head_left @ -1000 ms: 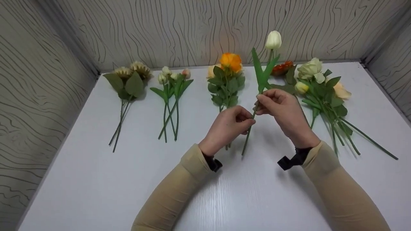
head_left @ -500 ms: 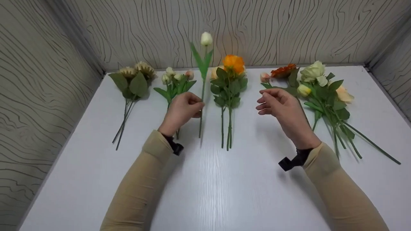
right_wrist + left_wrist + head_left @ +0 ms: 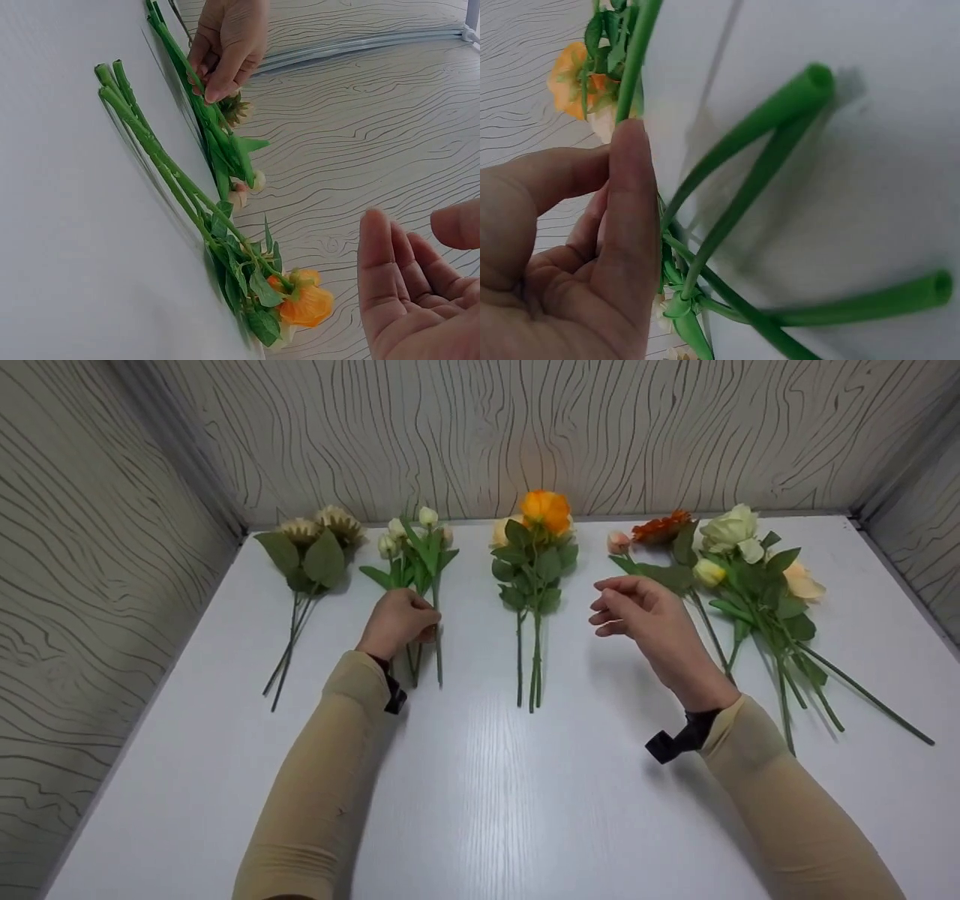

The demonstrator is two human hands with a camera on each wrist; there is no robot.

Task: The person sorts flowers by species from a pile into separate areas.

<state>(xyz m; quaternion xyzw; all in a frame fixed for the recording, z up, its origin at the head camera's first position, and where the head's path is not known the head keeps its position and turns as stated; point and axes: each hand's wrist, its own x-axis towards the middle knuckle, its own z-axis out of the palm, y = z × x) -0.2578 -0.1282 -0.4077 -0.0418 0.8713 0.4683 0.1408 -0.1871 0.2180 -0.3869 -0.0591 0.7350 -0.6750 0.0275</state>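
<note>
My left hand [image 3: 426, 626] pinches the green stem [image 3: 438, 649] of a white tulip [image 3: 428, 516], which lies low on a bunch of small pale tulip buds [image 3: 405, 555] on the white table [image 3: 525, 802]. In the left wrist view my thumb [image 3: 630, 225] presses a stem [image 3: 635, 67] against my fingers, with cut stem ends [image 3: 814, 77] beside it. My right hand [image 3: 611, 604] hovers above the table between the orange bunch and the mixed pile, with relaxed fingers that hold nothing. The right wrist view shows its bare palm [image 3: 405, 307] and the left hand [image 3: 225, 52] on the stems.
A sunflower-like bunch [image 3: 311, 547] lies at the far left. An orange-flowered bunch [image 3: 536, 555] lies in the middle. A mixed pile of cream, orange and pink flowers [image 3: 742, 562] lies at the right, with long stems running toward the front right. Patterned walls close off three sides.
My right hand let go of the white tulip. My left hand carried it leftward and lowered it from upright onto the tulip bunch. The right hand stayed roughly in place.
</note>
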